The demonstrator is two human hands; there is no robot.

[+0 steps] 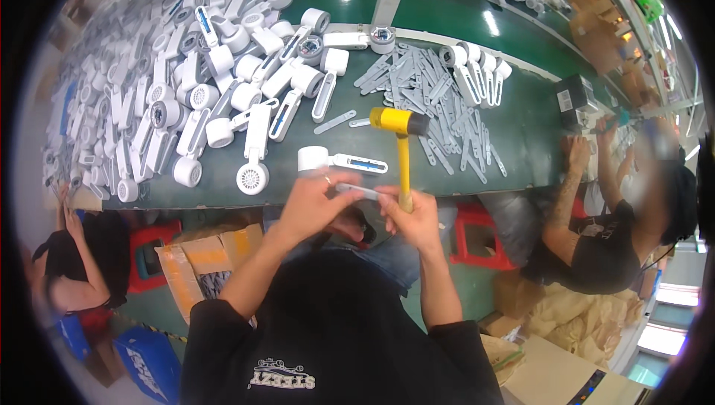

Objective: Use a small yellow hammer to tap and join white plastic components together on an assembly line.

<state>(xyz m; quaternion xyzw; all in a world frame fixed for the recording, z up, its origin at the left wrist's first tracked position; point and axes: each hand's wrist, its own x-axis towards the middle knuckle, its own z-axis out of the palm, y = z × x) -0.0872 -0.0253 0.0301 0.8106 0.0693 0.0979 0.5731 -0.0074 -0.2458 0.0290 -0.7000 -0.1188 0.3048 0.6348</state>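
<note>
My left hand (316, 202) pinches one end of a slim grey plastic strip (360, 191) just off the table's front edge. With its thumb and fingers at the strip's other end, my right hand (413, 217) also grips a mallet (404, 163) by its yellow handle. The mallet stands upright, its yellow and black head at the top. Just beyond my hands lies a white handheld device (313, 157) with a round head, its long handle showing a blue strip inside an open slot. Loose grey strips (436, 103) are heaped farther back.
Many white round-headed devices (186, 99) pile over the left of the green table (298, 195). Several more stand in a row (477, 73) at the back right. Co-workers sit left and right. Red stools (480, 237) and an open carton (205, 252) are below the edge.
</note>
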